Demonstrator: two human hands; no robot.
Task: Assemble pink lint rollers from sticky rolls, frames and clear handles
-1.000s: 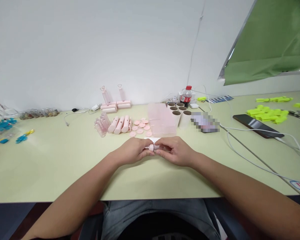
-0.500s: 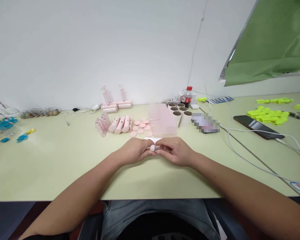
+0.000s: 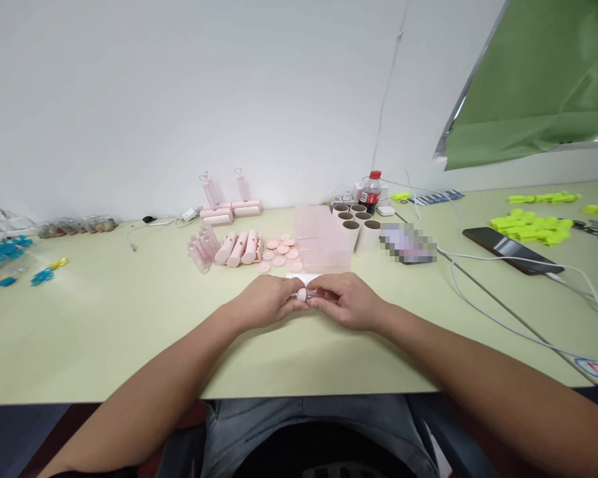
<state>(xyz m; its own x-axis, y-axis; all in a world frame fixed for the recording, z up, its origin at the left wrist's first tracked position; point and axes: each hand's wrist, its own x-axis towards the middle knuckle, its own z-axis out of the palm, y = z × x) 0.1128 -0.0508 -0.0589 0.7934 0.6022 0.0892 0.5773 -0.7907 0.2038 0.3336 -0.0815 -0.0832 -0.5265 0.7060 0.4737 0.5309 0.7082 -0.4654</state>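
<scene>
My left hand point(image 3: 262, 302) pinches the left end of a small clear pink tube point(image 3: 302, 294), which has a pale pink knob-like end. The tube's other end lies in the closed fingers of my right hand point(image 3: 351, 300). Both hands meet just above the table, fingertips almost touching, and they cover most of the tube. A white piece point(image 3: 299, 277) shows right behind my fingers. Beyond it lie several round pink discs point(image 3: 278, 262) and a translucent pink box point(image 3: 323, 249).
To the left sit pink cylinders point(image 3: 236, 249) and clear pink tubes point(image 3: 202, 249). White cardboard tubes point(image 3: 367, 239) stand at the right, with a cola bottle point(image 3: 369, 192) behind. A phone point(image 3: 511, 251), white cable point(image 3: 508, 335) and yellow-green pieces point(image 3: 528, 228) lie farther right.
The hands stay in the same place on the clear pink tube. The whole view has shifted very slightly; nothing on the table has visibly moved.
</scene>
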